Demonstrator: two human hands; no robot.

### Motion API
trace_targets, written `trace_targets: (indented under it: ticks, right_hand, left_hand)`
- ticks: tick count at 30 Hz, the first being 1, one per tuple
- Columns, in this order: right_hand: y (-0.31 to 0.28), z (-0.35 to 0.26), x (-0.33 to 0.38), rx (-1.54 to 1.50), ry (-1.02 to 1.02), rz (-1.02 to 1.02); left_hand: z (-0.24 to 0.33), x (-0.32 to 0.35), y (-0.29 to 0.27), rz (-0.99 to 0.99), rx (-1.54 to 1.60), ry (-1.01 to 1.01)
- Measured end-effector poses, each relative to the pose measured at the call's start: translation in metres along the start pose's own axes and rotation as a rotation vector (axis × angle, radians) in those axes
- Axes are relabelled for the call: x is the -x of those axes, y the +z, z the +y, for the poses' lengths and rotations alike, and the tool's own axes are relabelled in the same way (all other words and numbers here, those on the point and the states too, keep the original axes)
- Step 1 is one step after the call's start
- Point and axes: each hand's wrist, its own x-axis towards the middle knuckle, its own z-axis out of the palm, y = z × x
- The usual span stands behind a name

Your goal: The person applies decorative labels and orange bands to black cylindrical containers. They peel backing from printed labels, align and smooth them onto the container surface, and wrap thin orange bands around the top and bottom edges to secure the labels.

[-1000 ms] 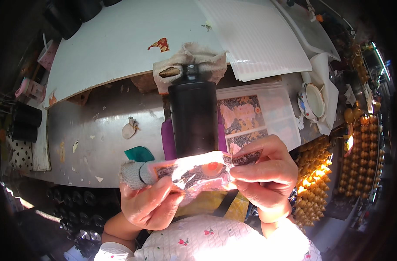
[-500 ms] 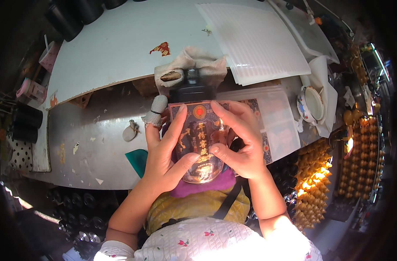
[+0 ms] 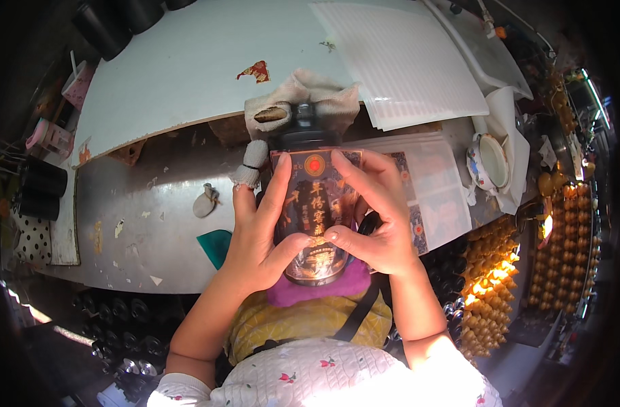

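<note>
Dark bottle [image 3: 314, 217] at centre of the frame, upright, clasped from both sides. Left hand [image 3: 259, 234] wrapped against the bottle's left flank, fingers pointing up the frame, thumb pressed across the lower front of the label; index fingertip bandaged in white cloth [image 3: 249, 166]. Right hand [image 3: 378, 217] cupped over the bottle's right flank, fingers arched over the top of the label, thumb meeting the left thumb low on the front. Both hands closed around the bottle, label [image 3: 316, 203] pinned flat beneath the thumbs. Bottle base seated on a purple pad [image 3: 316, 290] at lower centre, cap [image 3: 304, 125] poking up past the fingertips toward a crumpled beige rag [image 3: 303, 95]. Grey worktable [image 3: 154, 203] stretched behind, white board [image 3: 188, 61] in the upper left, ribbed white sheet [image 3: 405, 61] in the upper right. Small white bowl [image 3: 490, 163] to the right, well apart from the hands. Rows of gold-coloured caps [image 3: 500, 285] along the right edge. Teal scrap [image 3: 218, 245] just left of the left wrist.
</note>
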Motion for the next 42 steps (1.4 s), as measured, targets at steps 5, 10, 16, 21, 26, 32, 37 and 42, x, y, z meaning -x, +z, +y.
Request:
trace_targets:
  ticks: [5,10,16,21,26,32,37,42]
  right_hand:
    - [-0.001,-0.005,-0.002,-0.006,0.133,-0.008]
    - [0.0,0.0,-0.001,0.022,0.06,-0.004]
    - [-0.001,0.001,0.003,-0.034,0.128,-0.012]
    - [-0.001,0.001,0.003,-0.049,0.128,-0.001]
    - [-0.003,0.003,0.0,-0.024,0.119,-0.026]
    - [-0.008,0.007,0.005,-0.042,0.111,-0.081]
    - [-0.009,0.008,0.007,-0.066,0.132,-0.108]
    - [-0.008,0.007,0.008,-0.083,0.14,-0.113]
  left_hand:
    - [-0.002,-0.008,-0.007,-0.06,0.01,-0.051]
    - [-0.007,-0.003,-0.002,-0.019,0.028,-0.001]
    - [-0.008,0.007,0.003,-0.042,0.082,-0.034]
    - [-0.01,0.008,0.007,-0.024,0.082,-0.007]
    - [-0.012,0.014,0.008,-0.072,0.131,-0.084]
    - [-0.018,0.013,0.001,-0.135,0.146,-0.132]
    - [-0.018,0.019,0.004,-0.108,0.088,-0.038]
    - [-0.024,0.029,0.006,-0.134,0.11,-0.092]
